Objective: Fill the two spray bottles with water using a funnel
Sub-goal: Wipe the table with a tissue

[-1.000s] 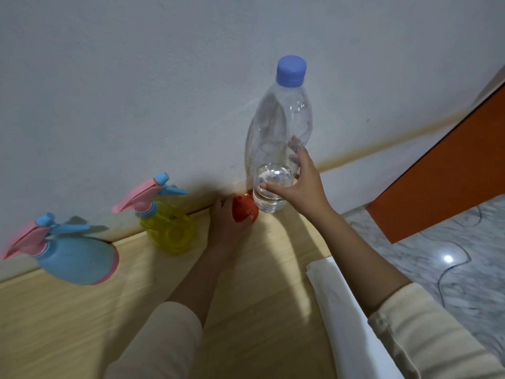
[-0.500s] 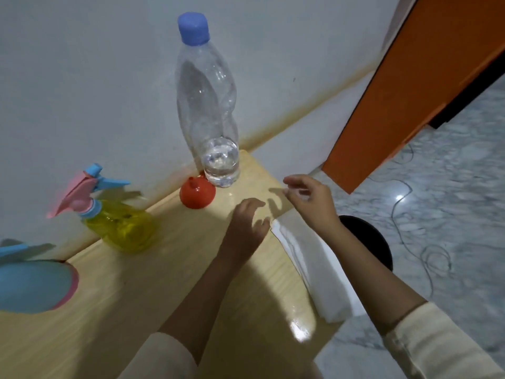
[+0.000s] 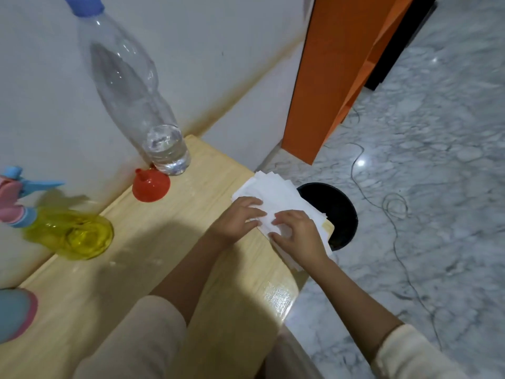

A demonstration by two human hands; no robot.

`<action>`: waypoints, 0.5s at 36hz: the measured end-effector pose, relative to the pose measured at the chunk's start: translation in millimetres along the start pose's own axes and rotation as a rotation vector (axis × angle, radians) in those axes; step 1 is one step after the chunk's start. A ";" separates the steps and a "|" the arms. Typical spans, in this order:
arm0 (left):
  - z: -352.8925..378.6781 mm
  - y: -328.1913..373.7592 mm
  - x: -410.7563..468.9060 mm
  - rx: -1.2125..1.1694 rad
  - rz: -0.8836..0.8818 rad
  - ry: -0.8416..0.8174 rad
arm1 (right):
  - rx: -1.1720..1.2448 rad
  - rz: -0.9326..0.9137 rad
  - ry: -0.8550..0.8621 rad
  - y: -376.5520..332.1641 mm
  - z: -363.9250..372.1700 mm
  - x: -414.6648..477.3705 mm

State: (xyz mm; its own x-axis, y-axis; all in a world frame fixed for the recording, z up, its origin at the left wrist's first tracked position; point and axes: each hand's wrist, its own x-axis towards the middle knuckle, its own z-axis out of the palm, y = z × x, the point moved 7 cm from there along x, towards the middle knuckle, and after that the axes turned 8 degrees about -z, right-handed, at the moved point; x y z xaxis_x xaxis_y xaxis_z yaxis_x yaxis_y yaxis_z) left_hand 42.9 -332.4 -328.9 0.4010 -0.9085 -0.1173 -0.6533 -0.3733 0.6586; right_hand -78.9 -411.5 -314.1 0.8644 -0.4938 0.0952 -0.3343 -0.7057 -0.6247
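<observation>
A yellow spray bottle [image 3: 79, 236] with a pink and blue trigger head stands at the left against the wall. The blue spray bottle [image 3: 13, 313] shows only its base at the left edge. An orange funnel [image 3: 151, 185] lies upside down beside a tall clear water bottle [image 3: 136, 105] that has a blue cap and a little water at its bottom. My left hand [image 3: 237, 220] and my right hand [image 3: 297, 236] rest with fingers spread on a stack of white paper tissues [image 3: 276, 195] at the table's right edge. Neither hand visibly grips the tissues.
The wooden table [image 3: 169, 258] runs along a white wall. Below its right edge stands a black round bin [image 3: 338, 212] on the marble floor. An orange panel [image 3: 336, 64] rises at the back right. A thin cable [image 3: 393, 214] trails across the floor.
My right hand let go of the water bottle and my left hand left the funnel. Both hands moved right onto the tissue stack, and the view swung right.
</observation>
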 end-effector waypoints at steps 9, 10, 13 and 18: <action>-12.8 11.3 6.5 -0.045 -0.015 0.097 | 0.112 0.103 0.070 0.4 -10.1 1.9; -14.9 12.0 6.1 -0.054 -0.015 0.108 | 0.133 0.125 0.083 1.1 -13.0 2.4; -20.7 13.4 4.0 -0.097 -0.021 0.129 | 0.240 0.189 0.121 4.4 -20.9 3.0; -33.1 24.9 2.7 -0.211 -0.032 0.169 | 0.307 0.242 0.106 5.5 -34.4 6.7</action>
State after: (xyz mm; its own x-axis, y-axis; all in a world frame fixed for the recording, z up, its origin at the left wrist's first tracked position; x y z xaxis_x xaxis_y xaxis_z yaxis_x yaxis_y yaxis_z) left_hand 49.0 -338.0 -288.2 0.5324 -0.8461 -0.0271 -0.4970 -0.3383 0.7991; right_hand -87.9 -436.1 -290.3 0.7257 -0.6879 -0.0138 -0.3818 -0.3860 -0.8398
